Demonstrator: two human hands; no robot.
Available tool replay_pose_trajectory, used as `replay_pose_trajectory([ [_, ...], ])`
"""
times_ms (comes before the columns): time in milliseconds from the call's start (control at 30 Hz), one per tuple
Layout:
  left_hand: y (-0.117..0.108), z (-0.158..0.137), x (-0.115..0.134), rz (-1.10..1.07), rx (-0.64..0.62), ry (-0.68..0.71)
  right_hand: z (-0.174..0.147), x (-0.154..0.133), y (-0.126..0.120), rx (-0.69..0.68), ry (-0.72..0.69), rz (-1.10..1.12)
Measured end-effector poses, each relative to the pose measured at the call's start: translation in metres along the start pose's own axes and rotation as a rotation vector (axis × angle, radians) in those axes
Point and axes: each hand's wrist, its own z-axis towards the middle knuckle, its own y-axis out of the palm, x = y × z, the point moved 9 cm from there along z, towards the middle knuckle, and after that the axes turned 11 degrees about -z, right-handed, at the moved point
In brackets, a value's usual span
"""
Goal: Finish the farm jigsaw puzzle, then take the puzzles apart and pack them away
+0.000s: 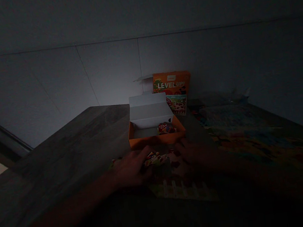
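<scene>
In dim light, my left hand (132, 167) rests over the left side of a partly joined jigsaw puzzle (185, 188), with its thumb and forefinger apart. Colourful puzzle pieces (155, 159) lie just beyond its fingertips. My right hand (192, 152) reaches in from the other side, fingers extended over the puzzle's right part. Along the puzzle's lower edge a white picket fence is printed. Directly in front of both hands stands an orange box (155, 140), its white lid (149, 106) raised, with a few loose pieces (166, 128) inside at the right.
Behind the open box an orange carton (173, 82) marked "LEVEL UP!" stands against the wall (111, 70). On the right of the grey table (87, 141) lie colourful printed sheets or puzzle sections (257, 143), with clear plastic (231, 98) behind them.
</scene>
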Motion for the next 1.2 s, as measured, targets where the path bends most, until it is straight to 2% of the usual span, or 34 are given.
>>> replay_pose_trajectory([
  [100, 0.003, 0.0, 0.001, 0.0, -0.009, -0.038, 0.006, -0.009, 0.002, 0.033, -0.02, 0.105],
  [300, 0.003, 0.005, -0.007, -0.282, 0.032, -0.006, 0.013, -0.009, 0.003, 0.074, 0.069, 0.199],
  [567, -0.001, 0.007, -0.013, -0.328, 0.092, -0.005, 0.014, -0.009, -0.004, 0.127, 0.148, 0.334],
  [700, -0.003, 0.007, -0.017, -0.312, 0.132, -0.022, 0.013, -0.02, -0.007, 0.227, 0.026, 0.4],
  [900, -0.014, 0.004, -0.033, -0.35, 0.308, -0.093, 0.005, -0.035, -0.018, 0.478, -0.146, 0.426],
  [967, -0.007, 0.004, -0.026, -0.368, 0.221, -0.047, 0.004, -0.032, -0.018, 0.518, -0.135, 0.488],
  [1067, 0.01, 0.003, -0.012, -0.319, 0.035, -0.006, 0.006, -0.033, -0.011, 0.468, -0.125, 0.547],
  [1200, 0.009, 0.004, -0.004, -0.316, 0.039, 0.016, 0.006, -0.034, -0.016, 0.467, -0.082, 0.447],
])
